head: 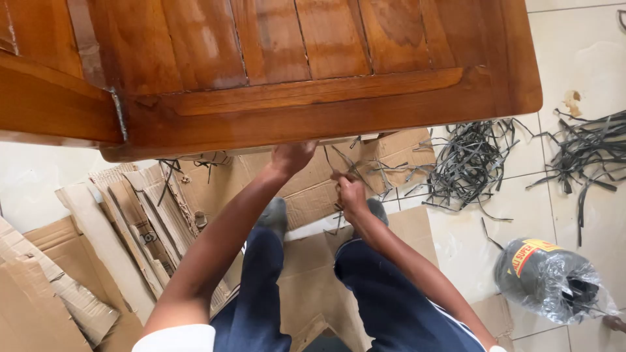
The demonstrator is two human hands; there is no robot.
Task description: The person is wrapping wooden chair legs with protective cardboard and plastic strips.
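A varnished brown wooden chair (306, 72) with slatted seat fills the top of the head view. My left hand (293, 155) reaches up under its front rail; its fingers are hidden behind the wood. My right hand (351, 194) is lower and to the right, fingers pinched on thin dark strips (355, 171) that run up toward the rail. My knees in dark blue trousers and grey shoes (274, 214) rest on flattened cardboard (313, 189).
Piles of dark loose strips (473, 163) lie on the white tiled floor at right, more strips (587, 150) at the far right. A plastic-wrapped roll of dark strapping (548, 279) sits at lower right. Torn cardboard pieces (85, 261) are stacked at left.
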